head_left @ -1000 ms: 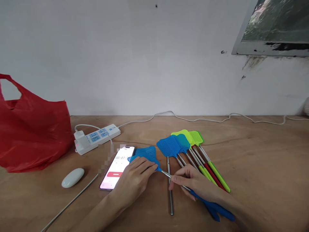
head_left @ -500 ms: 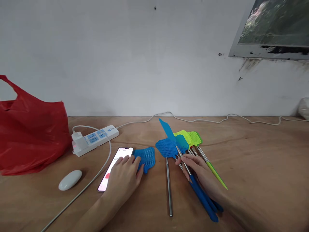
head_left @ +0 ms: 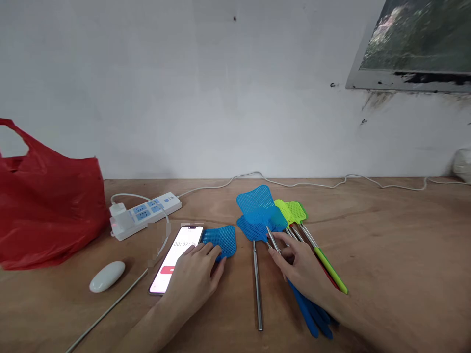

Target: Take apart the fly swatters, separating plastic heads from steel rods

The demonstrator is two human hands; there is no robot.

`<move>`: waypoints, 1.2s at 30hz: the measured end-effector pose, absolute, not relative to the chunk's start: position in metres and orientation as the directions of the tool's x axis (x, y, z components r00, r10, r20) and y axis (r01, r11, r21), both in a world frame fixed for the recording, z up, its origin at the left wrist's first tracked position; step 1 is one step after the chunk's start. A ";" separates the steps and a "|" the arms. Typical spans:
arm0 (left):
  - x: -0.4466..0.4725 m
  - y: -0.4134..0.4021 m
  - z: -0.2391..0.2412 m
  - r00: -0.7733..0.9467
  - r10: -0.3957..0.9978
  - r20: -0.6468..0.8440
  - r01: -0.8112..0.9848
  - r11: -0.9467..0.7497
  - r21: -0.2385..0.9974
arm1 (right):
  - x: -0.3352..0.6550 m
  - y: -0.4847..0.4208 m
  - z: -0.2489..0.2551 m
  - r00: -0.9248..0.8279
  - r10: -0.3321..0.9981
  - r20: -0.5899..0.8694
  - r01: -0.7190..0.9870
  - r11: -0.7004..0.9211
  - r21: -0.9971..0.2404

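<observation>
Currently right hand (head_left: 301,272) pinches blue mesh steel-shaft fly swatter (head_left: 257,203); left hand (head_left: 195,279) rests open-fingered on loose blue mesh head (head_left: 225,238).

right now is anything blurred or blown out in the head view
Head view: sharp overall; a pixelated patch left of the phone, whose screen glows near white; soft even light, faint shadows under the left hand and the white mouse.
</observation>
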State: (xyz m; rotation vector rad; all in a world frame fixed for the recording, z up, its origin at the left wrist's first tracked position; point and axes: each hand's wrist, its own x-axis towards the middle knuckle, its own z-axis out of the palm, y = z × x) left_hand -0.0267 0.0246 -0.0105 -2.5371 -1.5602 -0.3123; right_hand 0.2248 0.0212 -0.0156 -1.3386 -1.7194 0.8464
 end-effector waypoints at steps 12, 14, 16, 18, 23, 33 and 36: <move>-0.025 0.021 -0.010 0.302 0.879 0.370 0.746 -0.460 0.482 | 0.223 0.016 -0.014 -0.202 0.971 0.126 0.415 0.201 -0.887; -0.024 0.023 -0.007 0.124 0.918 0.376 0.587 -0.374 0.718 | 0.223 0.015 -0.014 -0.225 0.967 0.118 0.384 0.200 -0.901; -0.025 0.026 -0.004 -0.037 0.934 0.356 0.384 -0.315 0.868 | 0.223 0.014 -0.013 -0.260 0.961 0.094 0.326 0.179 -0.928; -0.026 0.030 -0.003 -0.152 0.924 0.352 0.264 -0.305 0.915 | 0.222 0.012 -0.011 -0.306 0.951 0.042 0.259 0.126 -0.958; -0.033 0.036 -0.004 -0.157 0.933 0.324 0.251 -0.280 0.927 | 0.223 0.009 -0.006 -0.441 0.895 -0.060 0.193 0.029 -0.981; -0.034 0.038 -0.013 -0.176 0.962 0.210 0.147 -0.185 0.972 | 0.220 0.014 0.000 -0.519 0.842 -0.149 0.182 -0.061 -0.981; -0.033 0.037 -0.011 -0.221 0.948 0.228 0.088 -0.214 0.973 | 0.230 0.017 0.004 -0.561 0.780 -0.278 0.230 -0.176 -0.957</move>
